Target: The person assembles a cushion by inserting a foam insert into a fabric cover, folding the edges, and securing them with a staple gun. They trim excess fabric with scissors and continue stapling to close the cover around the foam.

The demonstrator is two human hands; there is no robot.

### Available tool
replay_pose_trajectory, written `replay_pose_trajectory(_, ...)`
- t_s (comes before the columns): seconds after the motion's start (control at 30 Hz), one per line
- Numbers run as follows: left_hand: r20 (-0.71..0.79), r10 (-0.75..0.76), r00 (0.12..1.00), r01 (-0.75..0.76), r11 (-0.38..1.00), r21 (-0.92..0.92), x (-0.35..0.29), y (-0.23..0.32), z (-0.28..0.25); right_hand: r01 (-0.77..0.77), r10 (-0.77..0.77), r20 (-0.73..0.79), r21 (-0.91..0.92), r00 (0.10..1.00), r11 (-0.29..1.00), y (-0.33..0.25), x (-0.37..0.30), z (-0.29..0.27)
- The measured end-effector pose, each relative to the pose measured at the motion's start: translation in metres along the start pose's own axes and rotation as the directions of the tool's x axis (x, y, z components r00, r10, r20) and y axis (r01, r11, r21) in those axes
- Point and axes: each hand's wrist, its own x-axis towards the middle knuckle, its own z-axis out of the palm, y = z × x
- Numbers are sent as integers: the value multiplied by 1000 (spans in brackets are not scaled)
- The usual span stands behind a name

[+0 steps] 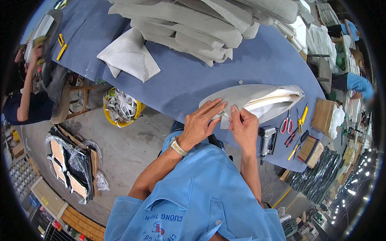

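Evidently pinching a long pale-grey fabric piece (241,94) with the right hand (244,127) at the near edge of a broad blue-topped table (173,80), resting the left hand (200,123) on it, probably for steadiness, cannot tell whether clamped; with a silver metal staple gun (267,140) alongside, likely for reach

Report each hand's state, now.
Left hand: fingers on the grey fabric cover; grip unclear.
Right hand: closed, pinching that cover's edge.
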Motion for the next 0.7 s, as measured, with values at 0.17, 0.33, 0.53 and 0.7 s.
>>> replay_pose_trajectory(0.17,-87,-9,996,5,999,-40,-6,-11,11,-40,38,18,80,999,996,5,2,2)
replay_pose_trajectory(0.33,-67,-31,997,27,997,-67,-9,-13,12,-38,38,4,131,999,991,9,0,5)
replay_pose_trajectory(0.53,-101,5,995,-12,998,-66,-12,-14,16,-85,82,21,228,996,970,16,1,5)
replay_pose_trajectory(0.7,-106,20,994,-25,999,-47,-10,-8,13,-56,57,2,268,998,962,18,-3,9)
